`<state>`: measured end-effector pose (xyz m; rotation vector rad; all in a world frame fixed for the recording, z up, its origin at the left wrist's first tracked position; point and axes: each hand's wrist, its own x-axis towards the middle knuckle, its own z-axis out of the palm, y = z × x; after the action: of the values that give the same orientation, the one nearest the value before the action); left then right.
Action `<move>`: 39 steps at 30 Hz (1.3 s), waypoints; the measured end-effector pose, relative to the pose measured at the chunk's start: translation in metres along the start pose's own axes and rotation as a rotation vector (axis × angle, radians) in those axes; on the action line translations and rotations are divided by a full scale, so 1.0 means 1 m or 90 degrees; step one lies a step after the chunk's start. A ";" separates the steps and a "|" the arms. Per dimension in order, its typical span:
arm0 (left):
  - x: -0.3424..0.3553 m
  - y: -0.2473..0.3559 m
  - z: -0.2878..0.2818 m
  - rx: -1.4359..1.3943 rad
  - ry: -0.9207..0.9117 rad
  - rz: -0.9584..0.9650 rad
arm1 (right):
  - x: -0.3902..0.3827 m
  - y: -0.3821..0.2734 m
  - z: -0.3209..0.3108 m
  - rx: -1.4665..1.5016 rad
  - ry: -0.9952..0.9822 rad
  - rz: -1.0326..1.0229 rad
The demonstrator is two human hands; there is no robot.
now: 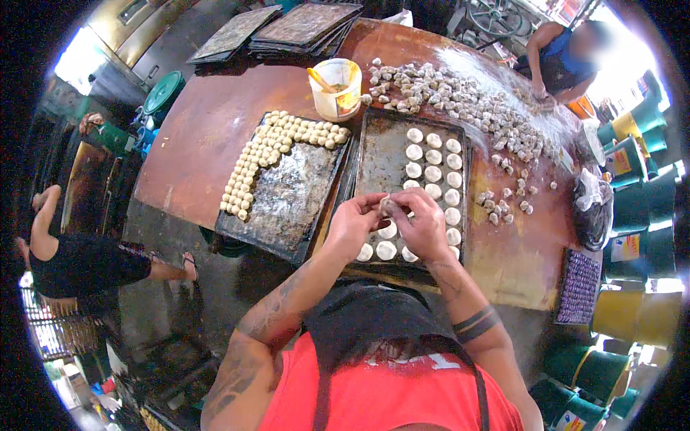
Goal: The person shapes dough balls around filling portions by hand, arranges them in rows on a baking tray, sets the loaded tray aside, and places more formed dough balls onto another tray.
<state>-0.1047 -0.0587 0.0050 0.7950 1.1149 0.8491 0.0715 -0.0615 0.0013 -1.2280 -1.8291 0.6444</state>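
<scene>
Both my hands meet over a dark baking tray (381,154), their fingertips pinched around one small piece of dough (388,207). My left hand (353,226) grips it from one side, and my right hand (425,228) closes on it from the other; the fingers partly hide it. On this tray, flattened round pale dough pieces (433,156) lie in rows, some covered by my hands. To the left, a second dark tray (284,197) carries many small yellowish balls (269,149) along its far and left sides. Its middle shows bare, whitish-dusted metal.
A white bucket (338,97) with a yellow-handled utensil stands behind the trays. Floured dough lumps (460,97) spread across the wooden table (194,154). Stacked trays (305,29) sit at the far edge. One person (568,57) works far right; another (86,262) is at left.
</scene>
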 end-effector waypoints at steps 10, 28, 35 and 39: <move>-0.012 0.008 0.038 -0.133 -0.049 0.156 | -0.007 0.016 -0.052 0.301 -0.151 0.217; -0.010 0.019 0.058 -0.350 -0.022 0.164 | 0.009 -0.020 -0.053 -0.019 0.074 -0.062; -0.004 0.011 0.036 -0.246 -0.187 0.092 | 0.035 -0.021 -0.056 -0.001 -0.102 -0.134; 0.002 0.002 0.036 -0.398 -0.225 -0.001 | 0.039 -0.012 -0.039 0.107 -0.123 -0.168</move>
<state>-0.0703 -0.0604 0.0144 0.3935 0.4884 0.9423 0.0915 -0.0316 0.0453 -0.8198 -2.0079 0.7690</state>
